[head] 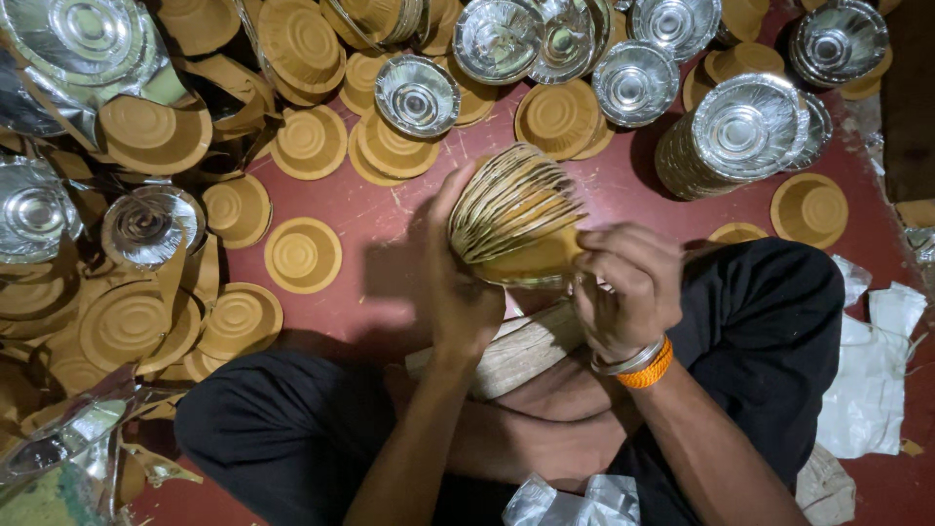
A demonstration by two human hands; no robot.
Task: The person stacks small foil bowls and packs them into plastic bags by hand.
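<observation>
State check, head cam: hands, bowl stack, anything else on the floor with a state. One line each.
left hand: fingers spread against the held stack
right hand: curled on the stack's other side, bangles on wrist
held stack of paper bowls: lifted off floor, on edge, fanned
tall foil bowl stack: upright on floor
loose brown bowls: scattered, brown side up
wooden block: lying across lap

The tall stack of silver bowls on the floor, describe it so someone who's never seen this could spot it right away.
Start at the dark red floor and go to its upper right, just beyond the person's right hand. There stands the tall stack of silver bowls, leaning slightly. Nearby bowls lie single or in low piles; this stack is the tallest.
</observation>
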